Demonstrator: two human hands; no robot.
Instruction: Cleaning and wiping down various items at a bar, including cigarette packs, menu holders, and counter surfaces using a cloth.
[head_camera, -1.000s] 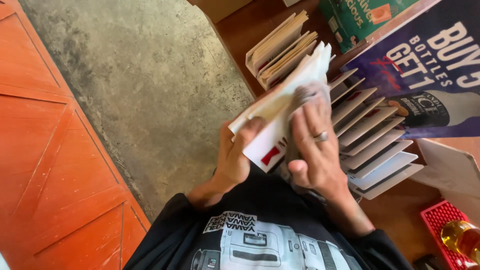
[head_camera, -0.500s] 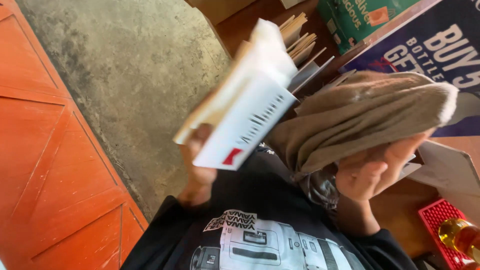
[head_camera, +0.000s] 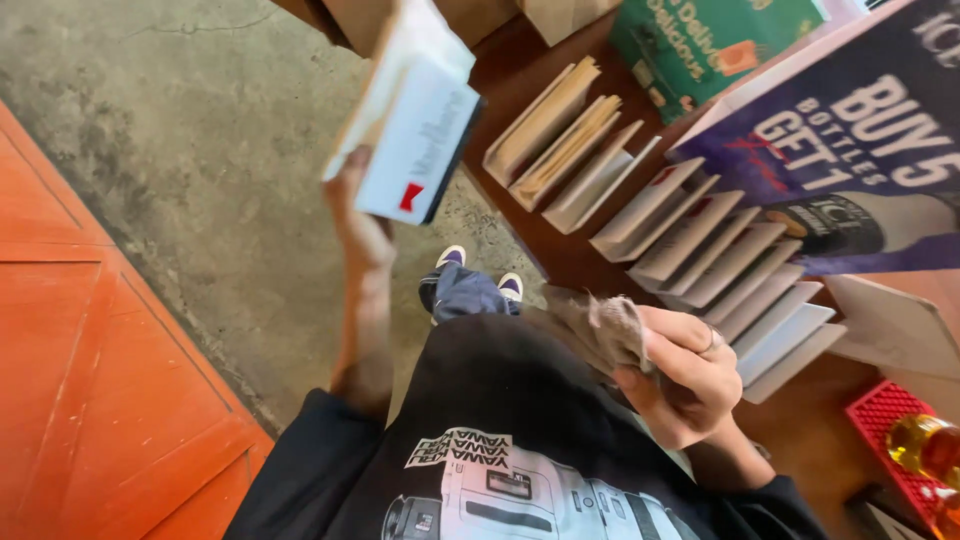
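While the left hand (head_camera: 352, 215) grips a white rectangular cardboard box (head_camera: 412, 112) from below, raised over the concrete floor (head_camera: 200, 130), its long axis points away; the right hand (head_camera: 685, 370) clutches a crumpled brown cloth (head_camera: 600, 328) beside the fanned white packs (head_camera: 700, 250) on the wooden counter (head_camera: 520, 70).

Your left hand (head_camera: 352, 215) holds a stack of cartons (head_camera: 415, 120) up over the floor (head_camera: 200, 130), left of the surface (head_camera: 560, 250). A row of cartons (head_camera: 680, 235) runs along the surface's middle, leaning poster (head_camera: 850, 150) behind it. Your right hand (head_camera: 685, 375) holds a cloth (head_camera: 600, 325) at the surface's near edge; a crate (head_camera: 885, 420) sits at its near right corner.
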